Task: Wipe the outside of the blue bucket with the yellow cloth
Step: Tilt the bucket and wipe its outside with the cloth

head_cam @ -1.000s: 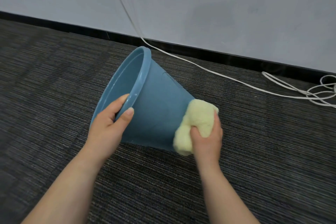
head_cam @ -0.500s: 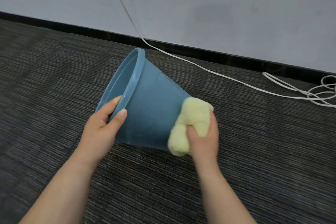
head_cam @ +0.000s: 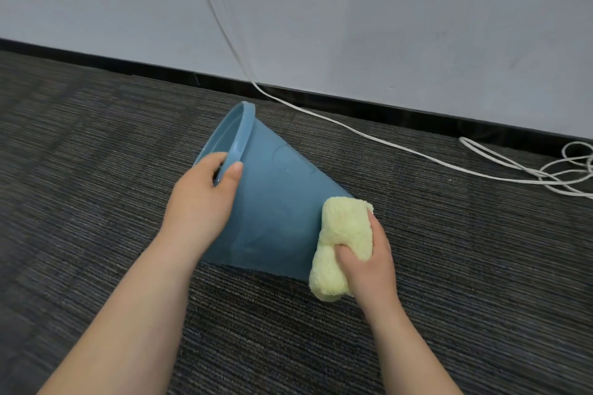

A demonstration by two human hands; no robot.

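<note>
Blue plastic, with no writing I can read: the blue bucket (head_cam: 276,199) lies tipped on the dark carpet (head_cam: 96,170) at frame centre, mouth toward upper left, base toward lower right. My left hand (head_cam: 202,202) clamps its rim, while my right hand (head_cam: 369,260) grips the bunched yellow cloth (head_cam: 343,234) against the base end.

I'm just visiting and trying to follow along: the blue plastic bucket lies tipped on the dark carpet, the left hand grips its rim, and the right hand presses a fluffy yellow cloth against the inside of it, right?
Not quite. The head view shows the right hand pressing the fluffy yellow cloth against the outside of the blue plastic bucket, near its base. The rest holds: it lies tipped on the dark carpet, left hand gripping its rim.
</note>
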